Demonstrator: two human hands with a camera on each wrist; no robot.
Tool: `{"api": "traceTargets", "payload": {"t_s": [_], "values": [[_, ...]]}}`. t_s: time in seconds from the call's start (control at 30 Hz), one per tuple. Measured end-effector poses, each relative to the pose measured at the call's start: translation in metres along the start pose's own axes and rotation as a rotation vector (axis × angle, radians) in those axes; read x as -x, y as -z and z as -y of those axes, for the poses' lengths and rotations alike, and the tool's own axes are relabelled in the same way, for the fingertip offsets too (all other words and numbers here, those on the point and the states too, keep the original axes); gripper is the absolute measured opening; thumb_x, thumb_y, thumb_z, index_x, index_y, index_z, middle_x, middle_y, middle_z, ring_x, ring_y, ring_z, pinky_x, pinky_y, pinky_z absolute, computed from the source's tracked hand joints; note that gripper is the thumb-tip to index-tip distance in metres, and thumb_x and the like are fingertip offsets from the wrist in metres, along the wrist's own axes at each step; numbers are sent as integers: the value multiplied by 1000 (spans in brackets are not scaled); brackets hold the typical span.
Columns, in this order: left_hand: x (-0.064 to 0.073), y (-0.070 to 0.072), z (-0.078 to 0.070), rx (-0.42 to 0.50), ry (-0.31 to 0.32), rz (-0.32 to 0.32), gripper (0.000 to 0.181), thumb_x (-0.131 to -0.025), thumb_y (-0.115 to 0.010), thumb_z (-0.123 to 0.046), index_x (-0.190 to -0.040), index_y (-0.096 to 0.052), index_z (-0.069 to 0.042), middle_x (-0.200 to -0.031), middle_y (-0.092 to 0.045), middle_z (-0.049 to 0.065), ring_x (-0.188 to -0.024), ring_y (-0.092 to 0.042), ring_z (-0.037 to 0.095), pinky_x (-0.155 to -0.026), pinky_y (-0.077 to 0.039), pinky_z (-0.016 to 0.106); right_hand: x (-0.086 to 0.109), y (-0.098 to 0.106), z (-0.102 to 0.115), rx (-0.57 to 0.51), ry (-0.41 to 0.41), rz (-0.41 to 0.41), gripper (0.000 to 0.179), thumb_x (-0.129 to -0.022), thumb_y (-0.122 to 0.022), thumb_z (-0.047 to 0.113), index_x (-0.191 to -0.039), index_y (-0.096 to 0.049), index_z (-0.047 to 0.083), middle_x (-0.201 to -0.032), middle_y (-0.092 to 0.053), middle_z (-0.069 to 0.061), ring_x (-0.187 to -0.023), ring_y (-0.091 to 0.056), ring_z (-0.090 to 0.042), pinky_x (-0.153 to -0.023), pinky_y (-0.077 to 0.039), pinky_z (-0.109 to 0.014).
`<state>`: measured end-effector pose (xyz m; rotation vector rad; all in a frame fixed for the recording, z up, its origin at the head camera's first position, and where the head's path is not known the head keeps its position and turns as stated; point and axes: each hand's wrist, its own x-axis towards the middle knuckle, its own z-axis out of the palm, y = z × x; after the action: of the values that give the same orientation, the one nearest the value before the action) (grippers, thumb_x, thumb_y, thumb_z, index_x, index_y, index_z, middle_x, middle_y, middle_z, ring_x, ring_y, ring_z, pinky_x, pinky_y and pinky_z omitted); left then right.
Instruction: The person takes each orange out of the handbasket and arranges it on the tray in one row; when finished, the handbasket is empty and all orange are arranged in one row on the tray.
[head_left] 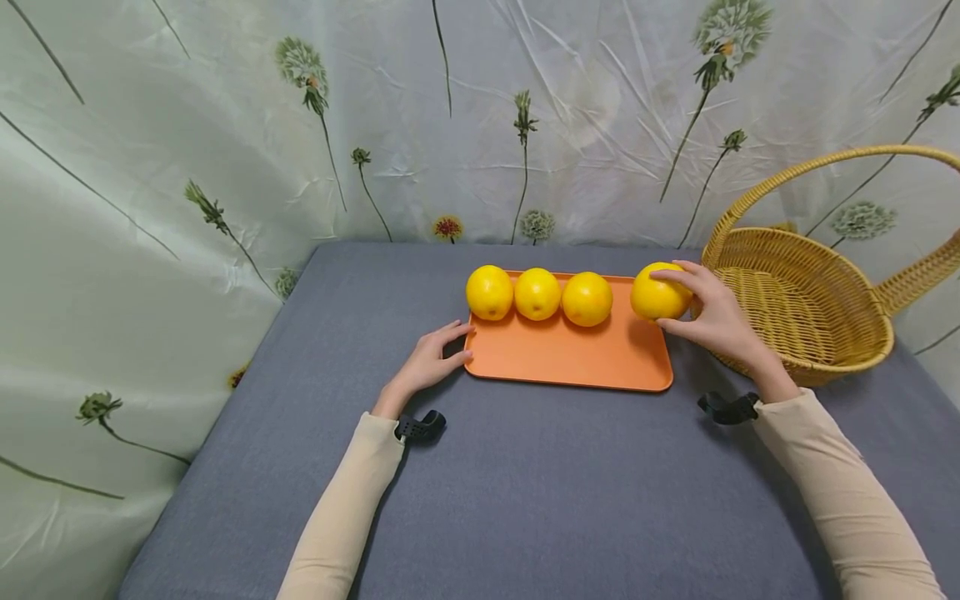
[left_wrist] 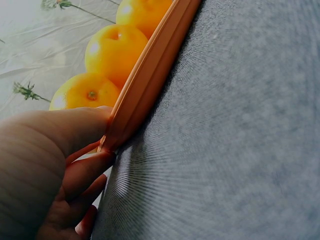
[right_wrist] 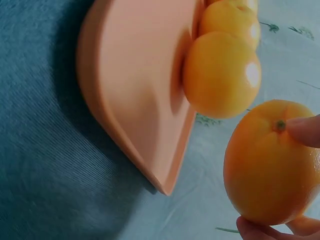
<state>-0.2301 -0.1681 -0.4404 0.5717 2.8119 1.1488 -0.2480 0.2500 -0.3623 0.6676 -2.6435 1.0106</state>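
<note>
My right hand [head_left: 723, 321] grips a yellow-orange orange [head_left: 658, 292] between thumb and fingers, just above the tray's right end. In the right wrist view, the thumb lies by the stem spot of the held orange [right_wrist: 272, 162], with fingertips below it. Three more oranges, the middle one [head_left: 537, 294] among them, sit in a row along the back of the flat orange tray [head_left: 555, 354]. At the tray's left edge, my left hand [head_left: 427, 360] holds on with thumb and fingertips; the left wrist view shows them at the rim [left_wrist: 145, 80].
A wicker basket [head_left: 795, 308] with a tall arched handle stands right of the tray, behind the right forearm. Grey cloth [head_left: 525, 483] covers the table. A dandelion-print curtain [head_left: 420, 108] hangs at the back and left.
</note>
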Motion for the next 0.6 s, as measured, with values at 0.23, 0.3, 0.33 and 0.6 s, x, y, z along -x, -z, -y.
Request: {"api": "traceTargets", "payload": {"t_s": [0.23, 0.3, 0.33, 0.6], "values": [[-1, 0, 0, 4, 3, 1, 50, -89, -62, -22, -136, -50, -8, -144, -46, 16, -139, -35, 32, -114, -28, 51, -2, -12, -7, 31, 16, 24, 61, -67, -78, 2, -124, -58, 7, -139, -38, -30, -124, -38, -50, -88, -35, -59], [-1, 0, 0, 7, 0, 0, 50, -89, -62, -22, -136, -50, -8, -144, -46, 16, -139, -36, 32, -114, -28, 51, -2, -15, -9, 37, 24, 28, 60, -67, -78, 2, -123, -58, 6, -138, -39, -32, -123, -37, -52, -91, -33, -64], [-1, 0, 0, 7, -3, -2, 50, -89, -62, -21, -136, -50, -8, -143, -46, 16, -139, -36, 32, -114, -29, 51, -3, -16, -11, 44, 28, 31, 59, -67, -78, 3, -123, -58, 6, -137, -39, -32, -123, -37, -53, -91, -32, -65], [1, 1, -1, 4, -1, -1, 50, -89, -63, -21, -136, -50, -9, -144, -46, 16, -139, -36, 33, -113, -29, 52, -8, -25, -19, 60, 26, 77, 59, -69, -77, 4, -124, -57, 6, -137, -39, -33, -123, -39, -52, -89, -35, -63]]}}
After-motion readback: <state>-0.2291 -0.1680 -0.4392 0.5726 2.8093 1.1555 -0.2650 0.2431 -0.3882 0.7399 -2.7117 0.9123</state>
